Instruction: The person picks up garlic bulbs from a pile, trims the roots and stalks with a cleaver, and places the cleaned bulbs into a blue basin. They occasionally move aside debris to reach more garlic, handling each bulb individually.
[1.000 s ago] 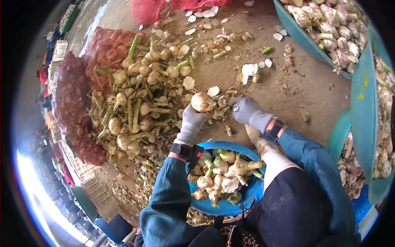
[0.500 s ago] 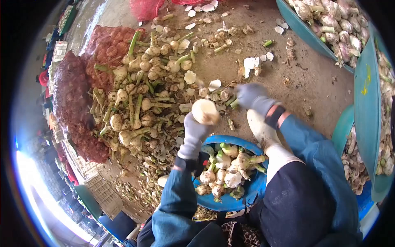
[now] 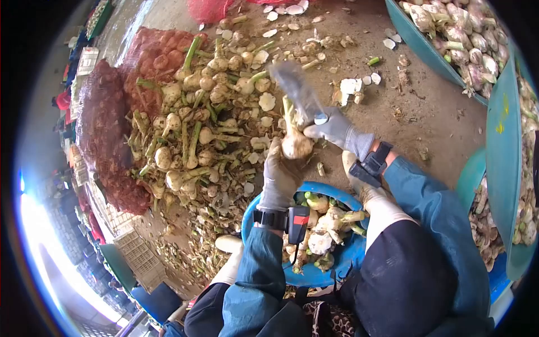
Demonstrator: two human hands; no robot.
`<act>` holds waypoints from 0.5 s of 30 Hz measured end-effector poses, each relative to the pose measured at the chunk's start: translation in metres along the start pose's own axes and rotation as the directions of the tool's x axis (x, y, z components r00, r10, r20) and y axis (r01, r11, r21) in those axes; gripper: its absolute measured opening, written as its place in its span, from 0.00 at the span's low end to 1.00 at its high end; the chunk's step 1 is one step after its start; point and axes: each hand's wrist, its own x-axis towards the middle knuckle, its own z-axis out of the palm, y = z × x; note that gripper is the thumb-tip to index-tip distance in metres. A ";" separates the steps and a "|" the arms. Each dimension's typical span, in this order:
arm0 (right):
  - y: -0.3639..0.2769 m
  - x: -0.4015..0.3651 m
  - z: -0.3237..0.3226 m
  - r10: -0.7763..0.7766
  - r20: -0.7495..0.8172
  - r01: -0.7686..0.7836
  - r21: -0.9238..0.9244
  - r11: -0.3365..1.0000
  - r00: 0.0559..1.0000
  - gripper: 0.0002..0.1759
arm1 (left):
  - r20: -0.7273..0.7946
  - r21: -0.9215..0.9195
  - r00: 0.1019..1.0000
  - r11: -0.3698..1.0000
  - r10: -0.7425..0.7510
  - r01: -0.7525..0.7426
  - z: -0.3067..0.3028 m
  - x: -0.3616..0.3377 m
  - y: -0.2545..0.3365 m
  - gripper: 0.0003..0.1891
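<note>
In my gloved left hand (image 3: 281,175) is a garlic bulb (image 3: 297,146), its stem pointing up and away from me. My gloved right hand (image 3: 334,130) is closed around the handle of a knife (image 3: 293,84) with a broad blade, blurred by motion. The blade is beside the stem; whether it touches cannot be made out. Below both hands, between my legs, sits a blue basin (image 3: 355,264) with several trimmed garlic bulbs (image 3: 321,242) in it. Left of my hands lies a heap of garlic with stems (image 3: 193,126).
Red mesh sacks (image 3: 101,135) stand behind the heap on the left. Green tubs (image 3: 438,70) of garlic are at the right. White peel pieces (image 3: 351,86) and cut stems (image 3: 374,60) litter the floor. A plastic crate (image 3: 140,259) is at lower left.
My left hand has turned the bulb from its pale underside to stem up and away, and moved slightly right. My right hand has come left, bringing the knife blade next to the stem.
</note>
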 end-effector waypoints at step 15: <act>0.072 0.011 -0.040 0.170 -0.291 -0.321 -0.624 0.712 0.942 0.18 | 0.297 0.939 0.605 -0.109 0.739 -0.326 -0.031 -0.088 0.100 0.18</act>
